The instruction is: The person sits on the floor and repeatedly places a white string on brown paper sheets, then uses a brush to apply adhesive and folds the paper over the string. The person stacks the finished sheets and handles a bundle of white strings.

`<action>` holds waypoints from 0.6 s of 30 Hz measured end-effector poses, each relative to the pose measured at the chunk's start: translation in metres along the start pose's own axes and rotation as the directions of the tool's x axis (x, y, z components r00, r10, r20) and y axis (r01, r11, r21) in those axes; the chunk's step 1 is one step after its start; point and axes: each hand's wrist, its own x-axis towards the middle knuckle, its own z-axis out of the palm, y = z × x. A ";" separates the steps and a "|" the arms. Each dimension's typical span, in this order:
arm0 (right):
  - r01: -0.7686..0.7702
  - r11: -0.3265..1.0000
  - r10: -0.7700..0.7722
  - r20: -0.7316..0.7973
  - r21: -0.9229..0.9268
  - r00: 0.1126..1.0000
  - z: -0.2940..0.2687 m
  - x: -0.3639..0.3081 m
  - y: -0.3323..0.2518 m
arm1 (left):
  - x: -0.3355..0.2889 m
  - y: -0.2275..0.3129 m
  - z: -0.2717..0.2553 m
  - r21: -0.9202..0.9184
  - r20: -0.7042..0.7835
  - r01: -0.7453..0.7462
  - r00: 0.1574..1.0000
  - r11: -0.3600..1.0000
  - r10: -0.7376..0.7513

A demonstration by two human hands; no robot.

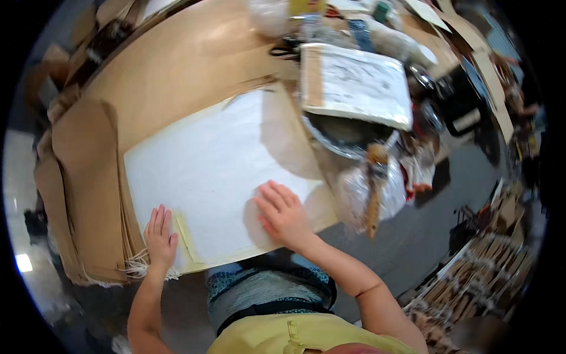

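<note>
A large white sheet (pixel 206 153) lies on a stack of paper at the table's front edge. My left hand (pixel 160 239) rests flat near its lower left corner, fingers stretched out and holding nothing. On the sheet's lower right part lies my right hand (pixel 286 217), palm down with its fingers extended. Between the two, closer to the left hand, a pale yellow strip (pixel 184 236) runs along the sheet's lower edge. Whether that strip is tape or bare paper I cannot tell.
Brown paper pieces (pixel 88 171) are stacked on the left, with white strings (pixel 138 265) beside them. To the right, a white foam slab (pixel 356 85) partly covers a basin (pixel 348 135). A wooden-handled brush (pixel 374 206) lies across a clear plastic bag (pixel 348 192).
</note>
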 end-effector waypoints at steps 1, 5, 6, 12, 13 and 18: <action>-0.005 0.999 0.007 0.054 -0.040 0.999 0.006 0.008 0.004 | -0.003 -0.002 0.002 0.019 0.021 0.012 1.000 1.000 -0.013; -0.022 0.984 0.052 0.163 -0.176 0.985 0.010 0.012 -0.004 | -0.005 -0.008 0.005 -0.029 0.060 0.042 0.997 0.999 -0.040; -0.025 0.980 0.062 0.181 -0.196 0.982 0.010 0.011 -0.005 | -0.005 -0.009 0.007 -0.034 0.072 0.051 0.996 0.998 -0.048; 0.086 0.967 0.002 0.340 -0.242 0.940 0.005 0.001 -0.002 | -0.018 -0.003 0.007 -0.073 0.109 0.110 0.989 0.991 -0.102; 0.098 0.962 0.000 0.363 -0.253 0.932 0.003 0.003 -0.002 | -0.016 -0.004 0.008 -0.068 0.110 0.095 0.990 0.993 -0.087; 0.136 0.952 -0.030 0.362 -0.273 0.932 0.007 0.009 0.006 | -0.005 -0.011 0.013 -0.104 0.103 0.071 0.993 0.992 -0.060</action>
